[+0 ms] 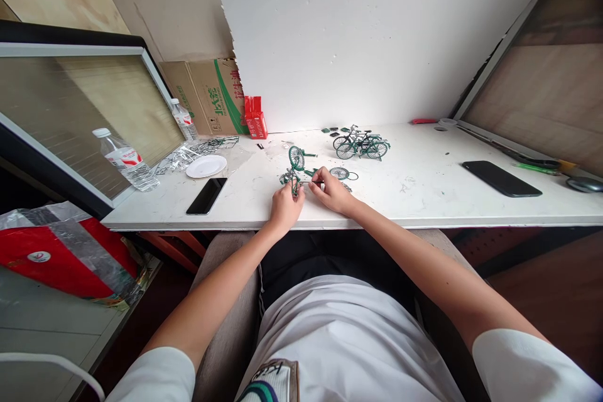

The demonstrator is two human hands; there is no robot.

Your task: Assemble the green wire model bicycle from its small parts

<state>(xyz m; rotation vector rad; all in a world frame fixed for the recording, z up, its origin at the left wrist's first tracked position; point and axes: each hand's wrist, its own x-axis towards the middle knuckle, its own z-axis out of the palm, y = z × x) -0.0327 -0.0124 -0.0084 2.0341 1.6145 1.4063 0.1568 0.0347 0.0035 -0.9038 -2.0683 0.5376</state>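
Observation:
My left hand [286, 204] is near the table's front edge, its fingers closed on a small green bicycle part [294, 183]. Beside it, my right hand [332, 191] pinches a thin dark stick-like tool [319, 183] that points left toward the part; its exact kind is too small to tell. Just beyond my hands lie a green frame piece with a spoked wheel [296, 157] and another loose wheel [339, 173]. Farther back, assembled green and black model bicycles [362, 144] stand upright. My fingers hide some of the held part.
Left on the table are a phone [206, 195], a white plate [206, 166], parts sprues [193, 152] and water bottles [126, 160]. A red box [255, 119] stands by a carton [211, 97]. Rightward lie a dark phone [502, 178] and a mouse [584, 184]. A white board [377, 44] rises behind.

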